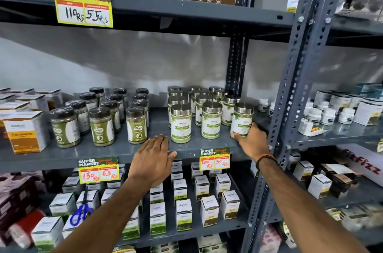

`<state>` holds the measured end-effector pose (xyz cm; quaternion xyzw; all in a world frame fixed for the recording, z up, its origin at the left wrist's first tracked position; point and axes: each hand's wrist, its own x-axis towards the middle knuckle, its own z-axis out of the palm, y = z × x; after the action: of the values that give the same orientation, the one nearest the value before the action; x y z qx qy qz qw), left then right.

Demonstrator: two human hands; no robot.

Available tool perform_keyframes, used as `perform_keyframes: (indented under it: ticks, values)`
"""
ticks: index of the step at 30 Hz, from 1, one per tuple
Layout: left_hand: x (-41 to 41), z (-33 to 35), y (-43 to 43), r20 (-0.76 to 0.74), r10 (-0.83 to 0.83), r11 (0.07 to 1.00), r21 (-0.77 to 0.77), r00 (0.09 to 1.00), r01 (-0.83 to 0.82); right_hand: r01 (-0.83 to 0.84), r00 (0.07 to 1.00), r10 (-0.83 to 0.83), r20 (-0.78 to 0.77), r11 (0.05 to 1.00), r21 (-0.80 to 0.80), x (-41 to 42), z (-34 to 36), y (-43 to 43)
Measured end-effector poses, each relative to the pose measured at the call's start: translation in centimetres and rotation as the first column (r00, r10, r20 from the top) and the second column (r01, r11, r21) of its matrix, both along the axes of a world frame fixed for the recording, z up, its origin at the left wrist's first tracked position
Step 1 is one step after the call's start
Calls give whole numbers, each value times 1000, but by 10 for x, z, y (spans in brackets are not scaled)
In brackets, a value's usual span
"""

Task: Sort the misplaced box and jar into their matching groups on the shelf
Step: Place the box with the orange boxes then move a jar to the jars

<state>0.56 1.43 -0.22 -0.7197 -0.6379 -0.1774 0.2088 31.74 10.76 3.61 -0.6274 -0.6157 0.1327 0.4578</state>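
My right hand (251, 141) grips the base of a silver-lidded jar with a green label (242, 119), standing at the right end of the group of matching silver-lidded jars (211, 120) on the middle shelf (116, 149). My left hand (154, 157) rests flat on the shelf's front edge, fingers spread, holding nothing. Left of it stand several black-lidded jars of green powder (101, 126). At the far left sits a white and orange turmeric box (24, 131) in front of other white boxes.
A grey perforated steel upright (290, 91) rises just right of my right hand. Price tags hang on the shelf edges (214, 159). Rows of small white boxes (184, 201) fill the shelf below. White bottles and boxes (331, 115) stand in the neighbouring bay.
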Motion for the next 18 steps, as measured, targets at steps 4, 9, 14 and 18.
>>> perform_keyframes:
  ticks: [4,9,14,18]
  values:
    - [0,0,0,9,-4,1000,9,1000,4,3,1000,-3,12,999,-40,-1,1,3]
    - [-1,0,0,17,-3,1000,-11,1000,3,21,999,-19,27,998,-56,-1,2,3]
    - [-1,-1,0,23,-12,1000,-22,1000,13,38,998,-35,55,997,-63,-1,5,5]
    - [-1,3,-2,29,-16,997,-70,999,18,57,998,-56,14,998,-41,-3,2,-3]
